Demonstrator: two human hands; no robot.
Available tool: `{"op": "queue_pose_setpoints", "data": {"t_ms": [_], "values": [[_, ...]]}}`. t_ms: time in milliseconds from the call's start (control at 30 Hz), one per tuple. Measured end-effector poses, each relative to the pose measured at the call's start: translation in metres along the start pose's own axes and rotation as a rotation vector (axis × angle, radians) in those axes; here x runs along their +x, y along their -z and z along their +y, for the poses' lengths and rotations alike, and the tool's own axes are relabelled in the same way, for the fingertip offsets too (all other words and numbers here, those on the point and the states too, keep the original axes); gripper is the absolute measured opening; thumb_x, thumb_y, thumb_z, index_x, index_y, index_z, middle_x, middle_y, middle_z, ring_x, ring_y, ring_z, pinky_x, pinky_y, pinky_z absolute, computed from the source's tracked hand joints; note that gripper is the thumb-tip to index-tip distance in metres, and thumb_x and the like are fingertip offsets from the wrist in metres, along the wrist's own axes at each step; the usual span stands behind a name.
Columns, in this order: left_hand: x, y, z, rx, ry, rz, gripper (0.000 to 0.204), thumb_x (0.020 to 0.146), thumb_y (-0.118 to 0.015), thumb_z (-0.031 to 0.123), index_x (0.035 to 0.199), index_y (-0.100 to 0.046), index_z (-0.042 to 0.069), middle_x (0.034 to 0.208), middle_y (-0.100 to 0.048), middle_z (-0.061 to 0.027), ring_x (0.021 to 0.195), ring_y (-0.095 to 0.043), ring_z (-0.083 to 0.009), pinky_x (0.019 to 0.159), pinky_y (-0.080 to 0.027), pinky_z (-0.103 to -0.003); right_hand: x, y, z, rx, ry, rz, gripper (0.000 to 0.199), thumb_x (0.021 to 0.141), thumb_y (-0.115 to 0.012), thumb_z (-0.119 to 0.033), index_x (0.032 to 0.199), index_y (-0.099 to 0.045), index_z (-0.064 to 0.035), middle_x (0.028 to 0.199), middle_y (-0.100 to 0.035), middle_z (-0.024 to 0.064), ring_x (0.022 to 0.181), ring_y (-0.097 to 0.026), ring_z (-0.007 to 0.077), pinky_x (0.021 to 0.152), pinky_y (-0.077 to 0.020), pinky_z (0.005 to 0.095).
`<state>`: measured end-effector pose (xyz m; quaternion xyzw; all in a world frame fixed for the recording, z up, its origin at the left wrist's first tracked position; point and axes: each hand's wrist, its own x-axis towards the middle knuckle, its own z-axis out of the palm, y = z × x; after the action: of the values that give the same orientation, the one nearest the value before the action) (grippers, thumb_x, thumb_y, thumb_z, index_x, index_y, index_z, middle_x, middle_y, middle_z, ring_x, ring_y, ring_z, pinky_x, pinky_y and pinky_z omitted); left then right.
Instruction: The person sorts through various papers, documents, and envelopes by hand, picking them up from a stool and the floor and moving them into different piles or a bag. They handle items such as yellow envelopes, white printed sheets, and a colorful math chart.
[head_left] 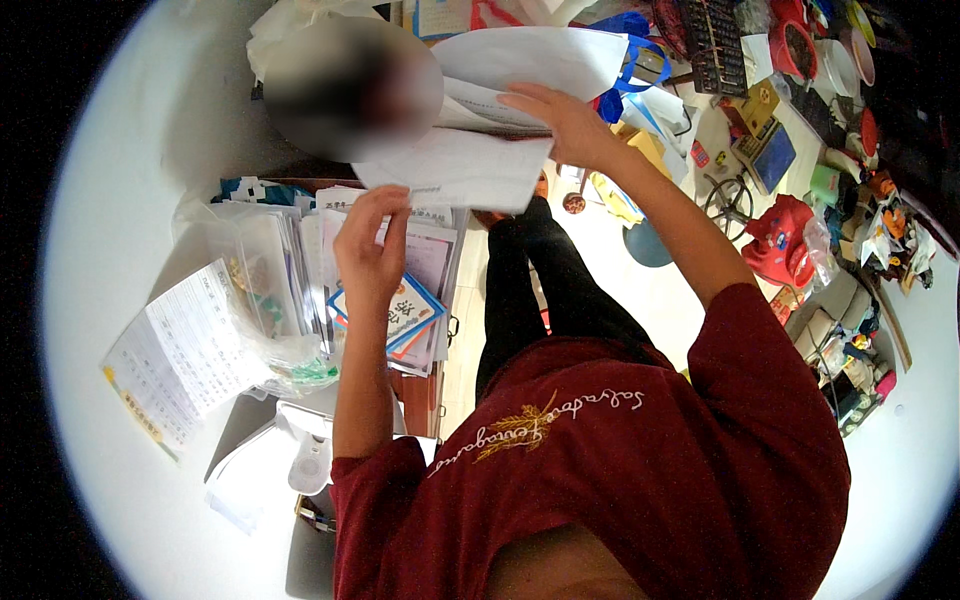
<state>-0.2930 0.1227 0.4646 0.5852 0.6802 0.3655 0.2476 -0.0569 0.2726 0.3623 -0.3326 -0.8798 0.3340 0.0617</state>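
My left hand [375, 240] pinches the lower left edge of a white paper sheet [465, 175] with faint print, raised above the cabinet's right side. My right hand [575, 130] grips the right end of the white papers, its fingers lying over the upper sheets [490, 100]. Beyond it a larger white sheet [540, 55] curves up. Below my left hand, a blue-edged booklet [405, 310] lies on stacked papers [430, 245]. A blurred oval hides the left end of the held sheets.
Left of my arm stand upright papers in a clear plastic holder [260, 260], a handwritten sheet [180, 360] and a grey box [245, 420]. Far right are a keyboard [712, 45], a red bag [780, 240] and a cluttered heap. A round blue-grey stool [650, 243] stands on the floor.
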Motion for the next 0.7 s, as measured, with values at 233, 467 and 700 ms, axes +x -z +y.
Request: {"op": "queue_pose_setpoints", "data": {"t_ms": [233,467,700], "values": [[-0.037,0.034,0.0,-0.227,0.171,0.188,0.014,0.077,-0.054,-0.006,0.089,-0.057,0.001,0.095,-0.062,-0.0114,0.09,-0.058,-0.0193,0.081,-0.043,-0.028,-0.02,0.004,-0.008,-0.077,-0.121,-0.109,0.085,0.058,-0.067,0.009,0.131,-0.036,-0.022,0.139,-0.028,0.0065,0.121,-0.036,0.0311,0.099,-0.0352,0.0414],[-0.034,0.078,-0.003,0.107,0.183,0.433,0.012,0.077,-0.057,0.002,0.088,-0.054,0.001,0.101,-0.062,-0.0145,0.092,-0.056,-0.0179,0.085,-0.042,-0.028,-0.006,-0.022,0.032,0.022,-0.129,0.104,0.023,0.084,-0.054,-0.023,0.101,-0.061,-0.0088,0.123,-0.047,0.0106,0.109,-0.047,0.0284,0.089,-0.0405,0.0356],[-0.049,0.101,-0.034,-0.502,0.468,0.686,0.009,0.085,-0.055,0.007,0.092,-0.051,0.004,0.079,-0.055,-0.0017,0.073,-0.05,-0.0071,0.064,-0.039,-0.02,0.009,-0.021,0.03,0.035,-0.053,0.189,0.026,0.086,-0.051,-0.026,0.098,-0.06,-0.0045,0.115,-0.054,0.0125,0.104,-0.051,0.0287,0.089,-0.04,0.0353]]}}
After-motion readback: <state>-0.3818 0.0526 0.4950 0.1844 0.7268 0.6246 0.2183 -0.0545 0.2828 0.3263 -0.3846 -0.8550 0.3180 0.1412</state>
